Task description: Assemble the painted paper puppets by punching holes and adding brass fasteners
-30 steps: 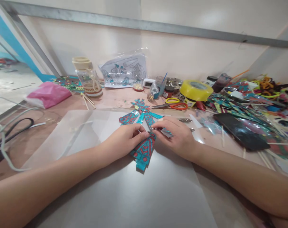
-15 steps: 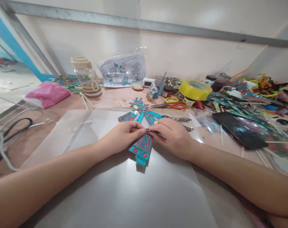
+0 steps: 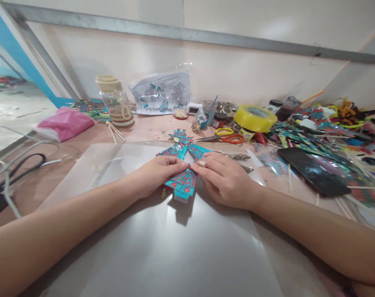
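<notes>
A jointed paper puppet (image 3: pixel 182 180), painted turquoise with red patterns, lies partly lifted over a grey translucent sheet (image 3: pixel 175 251). My left hand (image 3: pixel 158 173) pinches its middle from the left, thumb on top. From the right, my right hand (image 3: pixel 224 176) grips the same spot with its fingertips nearly meeting the left thumb. The puppet's wide lower panel hangs toward me, raised off the sheet and casting a shadow. Its crowned head (image 3: pixel 180 135) points away from me. Silver pliers (image 3: pixel 237 157) lie just beyond my right hand. What is between my fingertips is hidden.
Behind the puppet lie scissors (image 3: pixel 229 138) and a yellow tape roll (image 3: pixel 255 117) on a jar. A bottle (image 3: pixel 116 101) and a pink bag (image 3: pixel 66 123) stand left. On the right are a black phone (image 3: pixel 312 171) and piled painted pieces. Cables (image 3: pixel 8 185) run at far left.
The puppet's lower panel has been lifted and tilted up, so its shadow is larger. My fingertips have drawn closer together at its middle. A small yellowish piece now shows beneath its left side.
</notes>
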